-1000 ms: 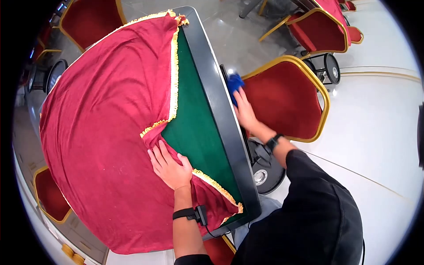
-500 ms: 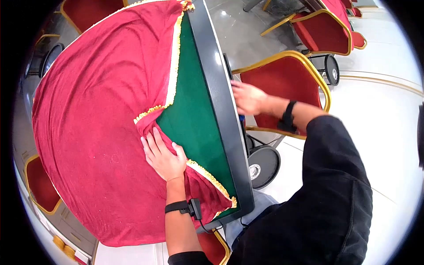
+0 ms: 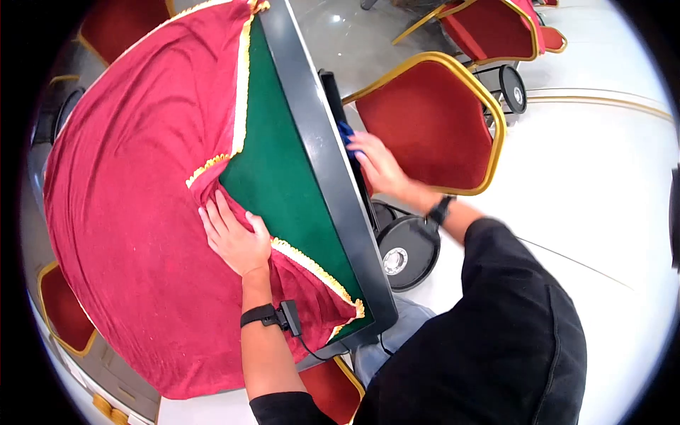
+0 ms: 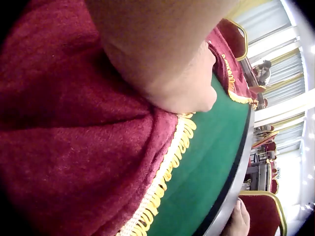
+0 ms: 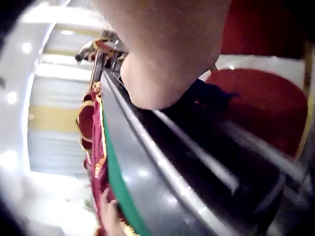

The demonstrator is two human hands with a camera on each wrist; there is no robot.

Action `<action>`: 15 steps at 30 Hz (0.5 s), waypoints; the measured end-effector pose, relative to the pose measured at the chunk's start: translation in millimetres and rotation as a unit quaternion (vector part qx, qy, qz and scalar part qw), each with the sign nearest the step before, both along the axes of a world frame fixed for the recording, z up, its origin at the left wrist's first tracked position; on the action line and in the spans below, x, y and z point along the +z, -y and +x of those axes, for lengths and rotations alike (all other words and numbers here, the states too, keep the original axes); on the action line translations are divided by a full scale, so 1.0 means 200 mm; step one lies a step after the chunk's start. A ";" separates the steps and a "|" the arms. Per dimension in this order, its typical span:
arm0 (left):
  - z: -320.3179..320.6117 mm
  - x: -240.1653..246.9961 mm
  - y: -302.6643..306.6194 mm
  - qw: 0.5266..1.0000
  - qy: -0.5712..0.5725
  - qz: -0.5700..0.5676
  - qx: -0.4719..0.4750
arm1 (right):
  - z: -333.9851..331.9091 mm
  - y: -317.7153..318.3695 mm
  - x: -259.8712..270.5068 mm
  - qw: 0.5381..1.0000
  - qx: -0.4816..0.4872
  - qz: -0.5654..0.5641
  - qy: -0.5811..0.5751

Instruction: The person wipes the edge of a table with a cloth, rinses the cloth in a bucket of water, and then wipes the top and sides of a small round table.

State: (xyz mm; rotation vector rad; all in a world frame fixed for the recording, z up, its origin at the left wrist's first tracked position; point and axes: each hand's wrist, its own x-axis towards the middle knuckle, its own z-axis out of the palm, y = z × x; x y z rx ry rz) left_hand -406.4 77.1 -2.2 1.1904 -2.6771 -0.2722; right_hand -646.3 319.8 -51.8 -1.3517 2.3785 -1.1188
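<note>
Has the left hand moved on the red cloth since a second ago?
No. The left hand presses the red cloth at the same spot, beside its folded-back edge on the green tabletop; only the camera has shifted.

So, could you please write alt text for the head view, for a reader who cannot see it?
The right hand presses a blue cloth against the side of a black-rimmed table; the left hand rests flat on a red tablecloth folded back off the green top. A red chair stands alongside.
</note>
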 end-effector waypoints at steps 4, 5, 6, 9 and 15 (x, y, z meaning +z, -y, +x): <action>0.01 0.01 -0.01 1.000 0.005 0.005 0.004 | 0.46 -0.13 0.09 0.925 -0.266 -0.028 0.270; 0.01 0.00 -0.01 1.000 0.004 0.002 0.005 | 0.54 -0.16 0.14 0.926 -0.278 0.023 0.255; 0.01 0.00 -0.01 1.000 0.004 0.002 0.002 | 0.61 -0.18 0.21 0.923 -0.292 0.074 0.239; 0.01 -0.01 -0.02 1.000 -0.003 -0.003 -0.003 | 0.67 -0.24 0.25 0.902 -0.286 0.105 0.304; 0.01 0.01 -0.05 1.000 0.004 -0.009 -0.005 | 0.49 -0.13 0.24 0.673 -0.301 0.014 0.675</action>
